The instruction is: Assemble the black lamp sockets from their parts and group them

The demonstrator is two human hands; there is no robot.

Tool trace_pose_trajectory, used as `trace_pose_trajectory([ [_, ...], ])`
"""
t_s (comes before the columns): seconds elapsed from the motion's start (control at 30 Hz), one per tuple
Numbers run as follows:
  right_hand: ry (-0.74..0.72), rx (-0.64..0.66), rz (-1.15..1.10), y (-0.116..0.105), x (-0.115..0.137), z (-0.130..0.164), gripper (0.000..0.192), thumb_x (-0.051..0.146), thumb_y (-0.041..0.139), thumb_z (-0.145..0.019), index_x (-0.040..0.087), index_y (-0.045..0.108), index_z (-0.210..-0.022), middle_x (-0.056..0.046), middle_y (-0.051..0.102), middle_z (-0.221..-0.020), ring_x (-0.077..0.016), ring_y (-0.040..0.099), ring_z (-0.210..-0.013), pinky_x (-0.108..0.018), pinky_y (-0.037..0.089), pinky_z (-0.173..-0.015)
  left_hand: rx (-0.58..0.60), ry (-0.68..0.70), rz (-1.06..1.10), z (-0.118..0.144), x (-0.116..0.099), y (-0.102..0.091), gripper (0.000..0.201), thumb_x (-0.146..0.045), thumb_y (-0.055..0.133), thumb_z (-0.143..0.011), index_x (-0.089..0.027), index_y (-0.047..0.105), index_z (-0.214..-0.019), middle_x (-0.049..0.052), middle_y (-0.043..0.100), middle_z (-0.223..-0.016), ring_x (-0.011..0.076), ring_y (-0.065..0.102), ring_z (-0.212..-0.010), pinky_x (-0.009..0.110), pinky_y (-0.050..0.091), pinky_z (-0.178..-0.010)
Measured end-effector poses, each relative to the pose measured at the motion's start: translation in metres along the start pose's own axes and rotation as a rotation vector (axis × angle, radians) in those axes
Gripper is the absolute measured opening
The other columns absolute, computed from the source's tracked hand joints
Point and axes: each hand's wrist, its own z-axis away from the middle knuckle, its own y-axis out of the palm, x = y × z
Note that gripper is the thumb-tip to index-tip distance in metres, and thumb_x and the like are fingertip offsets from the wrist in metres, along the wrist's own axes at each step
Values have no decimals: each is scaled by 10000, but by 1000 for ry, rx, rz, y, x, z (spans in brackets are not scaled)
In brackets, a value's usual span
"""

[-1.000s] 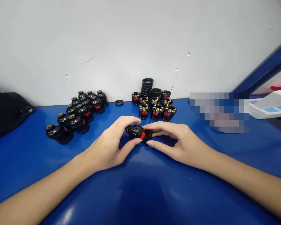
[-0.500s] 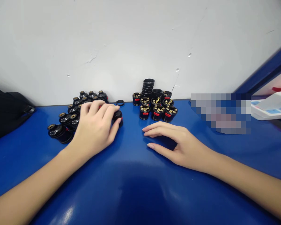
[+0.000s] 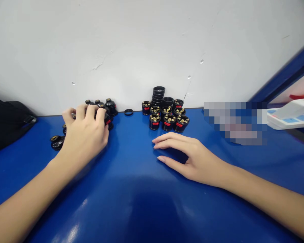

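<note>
On the left, my left hand (image 3: 84, 125) curls from above around a black lamp socket (image 3: 107, 118) with a red switch, largely hidden by my fingers. It is among a cluster of domed black lamp sockets (image 3: 111, 105) with brass threaded tops; my hand covers much of this group. My right hand (image 3: 184, 152) rests on the table, fingers spread a little apart, holding nothing. Just beyond its fingertips stand several open-topped socket bodies (image 3: 169, 123) with brass contacts and red switches.
Behind the socket bodies rises a stack of black rings (image 3: 158, 96). One loose black ring (image 3: 128, 112) lies by the white wall (image 3: 131, 50). A black bag (image 3: 8, 121) sits at the left, a white power strip (image 3: 291, 118) at the right on the blue table (image 3: 131, 162), beside a pixelated patch.
My left hand has moved left, carrying the lamp socket from the cluster's right side to over the cluster. My right hand has stayed put; the view has shifted slightly.
</note>
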Motion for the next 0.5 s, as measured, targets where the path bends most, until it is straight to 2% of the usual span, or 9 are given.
trace_pose_trajectory([
  [0.17,-4,4,1,0,0,1,170,216,711,-1014,246,767,-1171,-108,796,-1268,-244,788,-1160,-389,647,-1034,8,24,18,6,2,3,457,-212,524,-979,-245,489,-1434,185,616,-1327,533,476,-1355,823,282,-1075],
  [0.37,-8,13,1,0,-1,1,163,219,708,-1018,232,763,-1172,-118,789,-1274,-241,780,-1176,-385,634,-1047,81,-5,-56,8,1,-4,534,-100,381,-981,-203,466,-1498,268,518,-1520,594,443,-1420,838,309,-1038],
  [0.5,-12,14,4,0,-3,0,166,208,709,-1015,219,766,-1170,-120,789,-1267,-236,782,-1170,-368,630,-1048,32,-7,12,10,5,3,571,-79,412,-972,-231,480,-1518,256,509,-1570,570,437,-1465,839,272,-1091],
])
